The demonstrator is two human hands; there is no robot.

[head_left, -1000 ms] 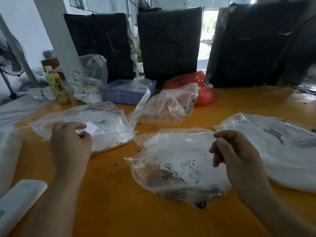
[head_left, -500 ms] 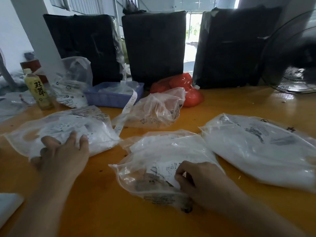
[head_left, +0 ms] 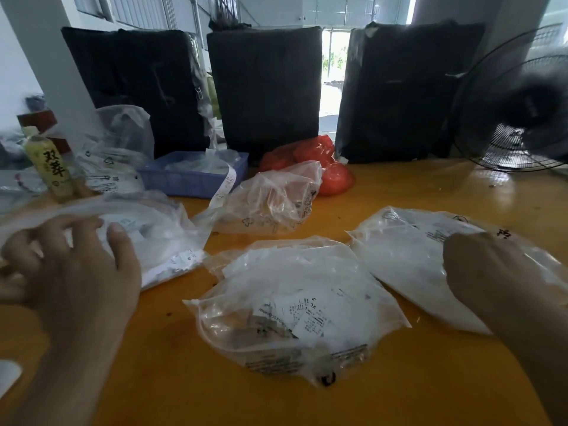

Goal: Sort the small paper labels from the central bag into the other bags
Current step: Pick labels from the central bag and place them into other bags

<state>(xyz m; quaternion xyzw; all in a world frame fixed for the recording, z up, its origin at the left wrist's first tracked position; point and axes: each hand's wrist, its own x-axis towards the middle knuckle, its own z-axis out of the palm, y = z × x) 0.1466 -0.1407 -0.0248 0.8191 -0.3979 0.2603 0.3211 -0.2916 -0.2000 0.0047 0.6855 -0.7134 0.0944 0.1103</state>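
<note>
Two bare forearms in view, no sleeves visible up to the frame edge. Left hand (head_left: 76,272): no glove, ring, watch or band showing; short nails visible on thumb and fingers, motion-blurred. Right hand (head_left: 485,272): seen from the back, also bare, no jewellery or strap. Both wrists uncovered. Nothing else of the person in frame.

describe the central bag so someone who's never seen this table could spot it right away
On the orange table, look at the near middle, between the left hand and the right hand. The central bag is the clear plastic bag there. Unlike its neighbours, no hand touches it, and loose white labels marked S and XL show through.
</note>
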